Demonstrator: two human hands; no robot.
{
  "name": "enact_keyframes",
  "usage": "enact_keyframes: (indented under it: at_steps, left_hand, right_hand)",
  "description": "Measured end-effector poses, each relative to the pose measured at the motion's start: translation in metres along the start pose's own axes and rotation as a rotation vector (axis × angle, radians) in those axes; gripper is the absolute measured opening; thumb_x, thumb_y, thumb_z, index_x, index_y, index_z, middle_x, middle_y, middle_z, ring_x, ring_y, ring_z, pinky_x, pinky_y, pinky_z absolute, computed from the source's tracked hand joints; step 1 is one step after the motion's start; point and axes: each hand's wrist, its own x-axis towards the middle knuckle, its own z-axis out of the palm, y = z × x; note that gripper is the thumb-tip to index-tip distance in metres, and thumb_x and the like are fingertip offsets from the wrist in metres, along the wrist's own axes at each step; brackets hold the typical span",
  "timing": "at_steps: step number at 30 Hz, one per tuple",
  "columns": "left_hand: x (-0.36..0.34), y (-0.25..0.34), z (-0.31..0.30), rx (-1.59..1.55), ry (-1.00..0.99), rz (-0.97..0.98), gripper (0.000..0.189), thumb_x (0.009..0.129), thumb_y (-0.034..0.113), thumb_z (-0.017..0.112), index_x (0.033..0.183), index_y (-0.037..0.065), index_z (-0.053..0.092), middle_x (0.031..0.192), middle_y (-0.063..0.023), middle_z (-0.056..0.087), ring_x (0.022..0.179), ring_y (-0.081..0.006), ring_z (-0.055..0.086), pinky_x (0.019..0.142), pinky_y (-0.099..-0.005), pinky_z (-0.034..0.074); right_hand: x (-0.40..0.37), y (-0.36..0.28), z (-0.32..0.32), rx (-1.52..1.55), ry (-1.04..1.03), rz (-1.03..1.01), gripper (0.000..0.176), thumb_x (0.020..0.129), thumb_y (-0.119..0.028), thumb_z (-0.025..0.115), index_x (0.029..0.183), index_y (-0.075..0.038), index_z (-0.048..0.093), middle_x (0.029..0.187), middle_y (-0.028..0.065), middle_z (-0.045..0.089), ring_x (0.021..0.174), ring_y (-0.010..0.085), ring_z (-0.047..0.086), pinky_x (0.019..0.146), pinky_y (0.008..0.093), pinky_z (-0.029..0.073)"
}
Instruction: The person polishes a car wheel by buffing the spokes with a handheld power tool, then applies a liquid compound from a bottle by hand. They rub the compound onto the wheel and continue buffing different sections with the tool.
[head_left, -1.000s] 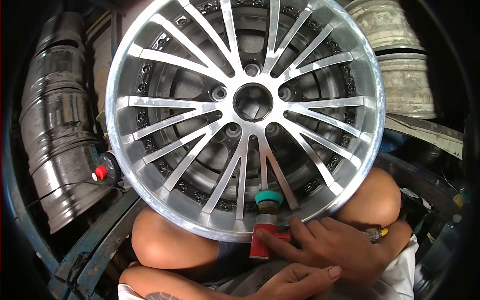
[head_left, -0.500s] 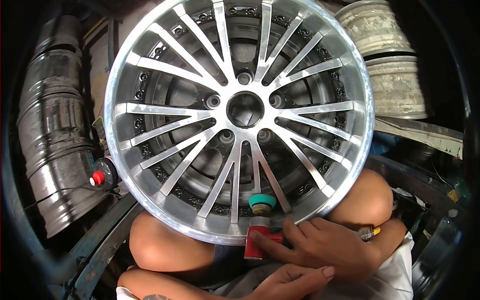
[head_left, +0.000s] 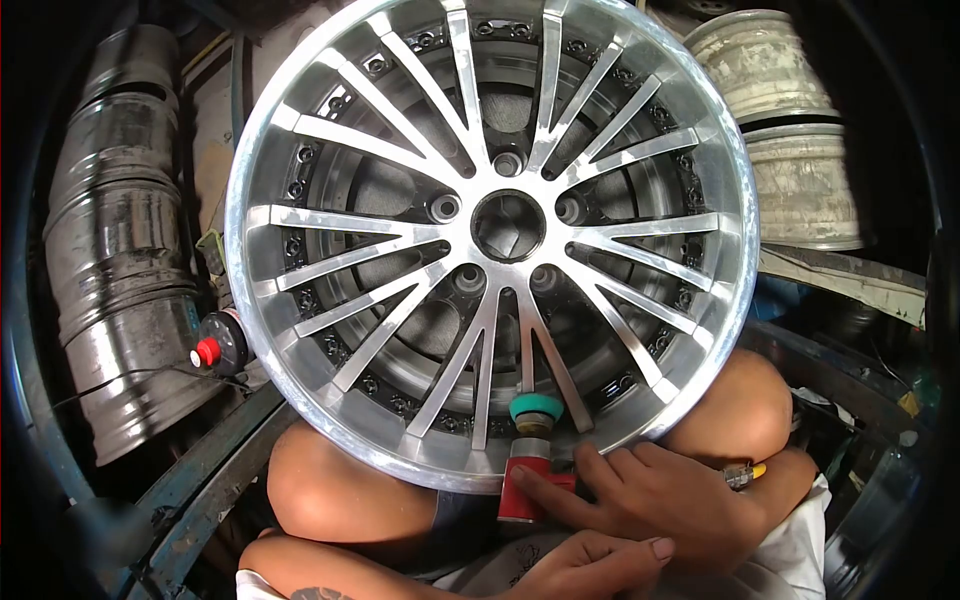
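A multi-spoke alloy wheel rim (head_left: 590, 375) with a polished lip faces me above my bent knees. My right hand (head_left: 670, 500) is closed on a small red polisher (head_left: 525, 490), its index finger lying along the body. The teal round pad (head_left: 537, 405) of this tool sits at the lower spoke ends, overlapping the inside of the rim. Below it, my left hand (head_left: 595, 568) is curled with the thumb pointing right, just under my right hand; what its fingers close on is hidden. A metal fitting with a yellow tip (head_left: 745, 474) shows beside my right wrist.
Stacked metal wheel barrels (head_left: 130, 240) stand on the left, and dusty ones (head_left: 800, 185) at the right. A dark round item with a red cap (head_left: 207, 352) is by the rim's left edge. Blue metal bars (head_left: 195, 470) flank my legs.
The whole view has shifted a little, so the rim, polisher and side stacks appear slightly farther right. Both hands keep nearly the same pose, and the pad stays by the same spokes.
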Motion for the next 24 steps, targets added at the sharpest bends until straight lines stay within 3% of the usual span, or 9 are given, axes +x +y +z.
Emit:
enact_keyframes:
  at_steps: [12,15,21,24]
  left_hand:
    - [0.003,0.000,0.000,0.016,0.003,-0.021,0.015,0.093,0.013,0.071,0.105,0.003,0.072,0.092,-0.0105,0.069,0.089,-0.0303,0.065,0.082,-0.0424,0.049]
    - [0.004,0.000,0.000,0.025,0.001,-0.028,0.016,0.093,0.012,0.071,0.105,0.003,0.072,0.092,-0.0107,0.069,0.089,-0.0306,0.065,0.082,-0.0427,0.050]
    - [0.008,0.007,-0.001,0.082,-0.003,-0.026,0.017,0.093,0.011,0.071,0.107,0.002,0.073,0.093,-0.0111,0.070,0.090,-0.0313,0.066,0.082,-0.0433,0.050]
    - [0.007,0.011,-0.004,0.134,-0.009,-0.012,0.017,0.093,0.011,0.071,0.107,0.002,0.073,0.093,-0.0113,0.070,0.090,-0.0317,0.066,0.083,-0.0436,0.050]
  right_hand:
    - [0.001,0.001,-0.005,0.049,-0.038,-0.006,0.066,0.094,-0.025,0.054,0.160,-0.020,0.045,0.110,0.0191,0.063,0.070,0.0257,0.067,0.066,0.0315,0.055]
    - [-0.001,0.003,0.002,0.054,-0.007,-0.007,0.069,0.094,-0.025,0.054,0.162,-0.020,0.041,0.111,0.0198,0.062,0.072,0.0275,0.067,0.067,0.0322,0.056]
    - [0.000,0.002,-0.008,0.073,-0.142,0.013,0.076,0.094,-0.025,0.055,0.166,-0.020,0.032,0.116,0.0227,0.061,0.073,0.0290,0.067,0.067,0.0346,0.057]
    - [-0.001,0.004,-0.001,0.074,-0.088,-0.005,0.075,0.094,-0.025,0.056,0.165,-0.019,0.033,0.114,0.0221,0.062,0.072,0.0281,0.066,0.065,0.0350,0.057]
